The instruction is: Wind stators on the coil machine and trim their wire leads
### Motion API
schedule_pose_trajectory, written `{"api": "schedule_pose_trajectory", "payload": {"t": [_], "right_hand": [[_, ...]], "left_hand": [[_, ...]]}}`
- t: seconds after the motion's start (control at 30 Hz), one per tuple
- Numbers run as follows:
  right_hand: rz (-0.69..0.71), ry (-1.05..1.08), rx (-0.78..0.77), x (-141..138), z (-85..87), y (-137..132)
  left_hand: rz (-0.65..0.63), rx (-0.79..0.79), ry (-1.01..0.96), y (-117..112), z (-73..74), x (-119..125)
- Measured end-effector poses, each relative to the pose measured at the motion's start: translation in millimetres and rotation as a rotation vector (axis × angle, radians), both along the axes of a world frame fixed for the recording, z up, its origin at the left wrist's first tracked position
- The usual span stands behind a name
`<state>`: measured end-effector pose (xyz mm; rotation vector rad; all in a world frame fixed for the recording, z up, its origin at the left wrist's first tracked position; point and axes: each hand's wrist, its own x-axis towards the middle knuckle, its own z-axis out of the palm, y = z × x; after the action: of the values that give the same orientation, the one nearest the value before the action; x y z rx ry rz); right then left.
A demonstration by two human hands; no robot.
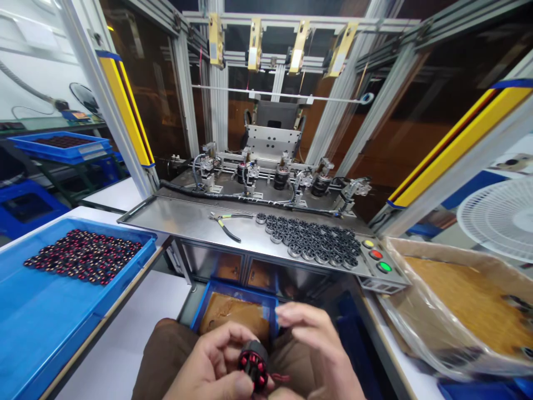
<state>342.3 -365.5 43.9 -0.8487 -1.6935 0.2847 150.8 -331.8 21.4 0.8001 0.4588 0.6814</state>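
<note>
Low in the picture, over my lap, my left hand (208,364) grips a small round motor stator (254,364) with red windings and a black core. My right hand (312,347) is curled close beside it, its fingers bent over the part and its thin wires. On the steel machine table (183,219) ahead lie several dark round motor housings (312,239) in a cluster. A blue tray (45,289) at my left holds several red-wound stators (83,255).
Pliers (227,225) lie on the steel table. Yellow, red and green buttons (375,254) sit at its right corner. A fixture with clamps (270,172) stands behind. A plastic-lined box (458,300) is at right, a white fan (499,216) beyond, a small blue bin (233,308) below.
</note>
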Motion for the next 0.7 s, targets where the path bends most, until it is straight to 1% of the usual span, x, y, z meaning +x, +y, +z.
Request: {"api": "schedule_pose_trajectory", "payload": {"t": [0.03, 0.07, 0.17, 0.23, 0.3, 0.37, 0.47, 0.53, 0.57, 0.6, 0.63, 0.7], "right_hand": [[-0.024, 0.029, -0.008, 2, 0.7, 1], [-0.015, 0.031, -0.024, 3, 2.3, 1], [0.098, -0.082, -0.059, 3, 10.5, 4], [0.125, -0.142, -0.032, 0, 15.3, 5], [0.118, -0.167, 0.006, -3, 16.6, 5], [0.08, -0.188, 0.012, -5, 15.0, 5], [-0.007, -0.205, -0.058, -8, 12.9, 4], [-0.002, -0.196, -0.111, -10, 14.4, 3], [0.015, -0.189, -0.122, -11, 16.0, 3], [0.036, -0.185, -0.124, -11, 17.9, 3], [0.06, -0.191, -0.121, -11, 19.9, 3], [0.095, -0.244, -0.112, -7, 23.7, 3]], "left_hand": [[0.001, -0.002, 0.007, 0, 0.9, 0], [0.003, -0.005, 0.009, -1, 1.1, 1], [0.022, 0.0, -0.01, 0, -1.7, 3], [0.036, 0.003, -0.029, -1, -4.5, 4], [0.051, -0.007, -0.046, -2, -6.0, 5], [0.082, -0.021, -0.086, -2, -4.5, 5], [0.162, -0.033, -0.209, 1, 3.4, 3], [0.224, -0.047, -0.265, 5, 8.9, 3], [0.22, -0.058, -0.262, 7, 10.2, 4], [0.183, -0.072, -0.248, 9, 10.0, 5], [0.106, -0.093, -0.224, 11, 8.2, 6], [-0.104, -0.138, -0.168, 13, 0.7, 8]]}}
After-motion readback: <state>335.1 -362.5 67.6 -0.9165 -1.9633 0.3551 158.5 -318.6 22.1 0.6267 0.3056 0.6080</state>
